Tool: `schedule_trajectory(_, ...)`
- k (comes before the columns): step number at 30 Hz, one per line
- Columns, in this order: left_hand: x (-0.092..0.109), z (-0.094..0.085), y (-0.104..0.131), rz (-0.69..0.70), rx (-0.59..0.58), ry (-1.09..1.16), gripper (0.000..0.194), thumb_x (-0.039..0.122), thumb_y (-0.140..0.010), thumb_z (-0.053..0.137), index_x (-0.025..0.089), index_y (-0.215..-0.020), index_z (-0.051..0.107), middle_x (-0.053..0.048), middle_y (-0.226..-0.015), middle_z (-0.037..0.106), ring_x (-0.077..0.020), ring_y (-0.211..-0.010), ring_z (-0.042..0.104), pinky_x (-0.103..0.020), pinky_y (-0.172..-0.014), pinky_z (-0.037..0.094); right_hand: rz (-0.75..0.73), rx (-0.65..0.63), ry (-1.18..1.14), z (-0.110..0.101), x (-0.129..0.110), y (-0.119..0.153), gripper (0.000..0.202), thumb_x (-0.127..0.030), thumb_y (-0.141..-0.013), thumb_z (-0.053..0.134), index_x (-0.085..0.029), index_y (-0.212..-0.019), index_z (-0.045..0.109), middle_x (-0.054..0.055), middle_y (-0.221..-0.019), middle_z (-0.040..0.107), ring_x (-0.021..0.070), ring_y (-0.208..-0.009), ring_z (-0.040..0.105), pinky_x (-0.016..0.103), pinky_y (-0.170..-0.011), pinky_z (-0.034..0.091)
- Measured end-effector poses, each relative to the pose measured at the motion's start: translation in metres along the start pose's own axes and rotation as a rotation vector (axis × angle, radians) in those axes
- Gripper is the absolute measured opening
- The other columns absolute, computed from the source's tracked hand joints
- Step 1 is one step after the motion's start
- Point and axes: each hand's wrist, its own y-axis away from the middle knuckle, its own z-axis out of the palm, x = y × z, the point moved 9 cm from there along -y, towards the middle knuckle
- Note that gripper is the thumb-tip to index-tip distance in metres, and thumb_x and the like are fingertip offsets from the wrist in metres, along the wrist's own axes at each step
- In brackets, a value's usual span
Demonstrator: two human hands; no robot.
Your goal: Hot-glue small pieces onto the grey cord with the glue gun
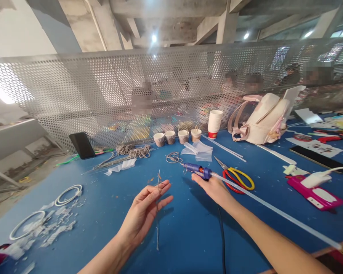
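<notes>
My left hand point(147, 207) pinches a thin, twine-like strand point(157, 232) between thumb and fingers, its ends sticking out above and below. In my right hand point(214, 186) is a blue hot glue gun point(196, 170), nozzle pointing left toward the strand but apart from it. A long clear glue stick point(274, 209) runs out of the gun's back over my right forearm. Beyond the gun lies a small coil of cord point(173, 157). Scissors with red and yellow handles point(241, 179) rest just right of my right hand.
Several small wrapped cups point(183, 136) line the back, beside stacked paper cups point(215, 123) and a backpack point(264, 118). Clear strips point(198, 150), twine bundles point(134, 151) and a phone point(82, 145) lie nearer. A pink power strip point(314, 192) sits right; white rings point(68, 195) lie left. Perforated metal panel point(103, 95) behind.
</notes>
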Motion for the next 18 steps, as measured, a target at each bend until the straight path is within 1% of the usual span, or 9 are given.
schedule_trajectory(2,0.000,0.000,0.000,0.003,-0.006,0.001,0.016,0.020,-0.079,0.063,0.017,-0.063,0.061,-0.011,-0.116,0.066,-0.0278,-0.127,0.042,-0.044,-0.095,0.045,-0.025,0.031,0.148,0.005,0.007,-0.010,0.043,-0.053,-0.085,0.042,-0.019,-0.088,0.067,0.004,-0.080,0.067,0.0205,-0.076,0.063,0.027,-0.063,0.046)
schedule_trajectory(5,0.002,0.001,0.000,0.008,-0.016,0.002,0.016,0.021,-0.078,0.065,0.017,-0.063,0.060,-0.011,-0.116,0.066,-0.0286,-0.128,0.042,-0.045,-0.095,0.045,-0.013,0.066,0.257,0.010,0.017,-0.018,0.034,-0.046,-0.083,0.049,-0.017,-0.088,0.066,0.008,-0.086,0.066,0.0252,-0.088,0.060,0.032,-0.073,0.044)
schedule_trajectory(9,0.004,0.002,0.001,0.011,-0.020,0.013,0.015,0.020,-0.075,0.068,0.017,-0.062,0.060,-0.011,-0.116,0.066,-0.0295,-0.127,0.042,-0.046,-0.095,0.045,-0.036,0.043,0.335,0.008,0.015,-0.017,0.030,-0.046,-0.081,0.052,-0.020,-0.086,0.065,0.006,-0.084,0.065,0.0254,-0.087,0.059,0.032,-0.073,0.042)
schedule_trajectory(12,0.007,0.004,0.002,0.023,-0.039,0.030,0.015,0.020,-0.076,0.066,0.017,-0.062,0.060,-0.011,-0.118,0.065,-0.0291,-0.127,0.042,-0.046,-0.094,0.045,-0.091,0.036,0.412,-0.007,0.010,-0.001,0.029,-0.048,-0.078,0.056,-0.021,-0.081,0.064,0.006,-0.081,0.065,0.0264,-0.083,0.059,0.033,-0.070,0.041)
schedule_trajectory(13,0.007,0.004,0.003,0.027,-0.043,0.036,0.015,0.020,-0.076,0.066,0.017,-0.062,0.060,-0.011,-0.118,0.065,-0.0292,-0.127,0.042,-0.046,-0.095,0.045,-0.110,0.067,0.475,-0.015,0.008,0.008,0.028,-0.048,-0.077,0.057,-0.020,-0.077,0.063,0.007,-0.079,0.064,0.0272,-0.081,0.058,0.034,-0.070,0.041)
schedule_trajectory(15,0.008,0.003,0.003,0.030,-0.049,0.048,0.015,0.021,-0.075,0.067,0.017,-0.062,0.060,-0.011,-0.118,0.065,-0.0302,-0.128,0.042,-0.047,-0.095,0.045,-0.108,0.180,0.600,-0.034,0.005,0.030,0.026,-0.045,-0.075,0.061,-0.020,-0.066,0.057,0.007,-0.071,0.061,0.0278,-0.077,0.057,0.037,-0.069,0.040)
schedule_trajectory(16,0.007,0.003,0.003,0.028,-0.053,0.052,0.015,0.021,-0.075,0.068,0.017,-0.062,0.060,-0.012,-0.118,0.065,-0.0305,-0.128,0.042,-0.047,-0.095,0.045,-0.108,0.174,0.605,-0.037,0.004,0.041,0.027,-0.044,-0.077,0.060,-0.021,-0.062,0.053,0.005,-0.065,0.059,0.0258,-0.071,0.057,0.036,-0.067,0.040)
schedule_trajectory(17,0.006,0.004,0.003,0.025,-0.058,0.056,0.015,0.021,-0.075,0.068,0.017,-0.063,0.060,-0.012,-0.118,0.065,-0.0306,-0.128,0.042,-0.047,-0.095,0.045,-0.114,0.112,0.559,-0.034,0.003,0.051,0.029,-0.042,-0.079,0.057,-0.022,-0.060,0.051,0.003,-0.059,0.056,0.0227,-0.064,0.055,0.034,-0.063,0.040)
schedule_trajectory(18,0.005,0.005,0.004,0.021,-0.064,0.061,0.015,0.021,-0.075,0.068,0.017,-0.063,0.060,-0.012,-0.118,0.065,-0.0306,-0.127,0.042,-0.047,-0.094,0.045,-0.143,0.029,0.482,-0.027,-0.002,0.060,0.029,-0.039,-0.082,0.054,-0.022,-0.059,0.050,0.002,-0.060,0.057,0.0200,-0.060,0.054,0.032,-0.060,0.040)
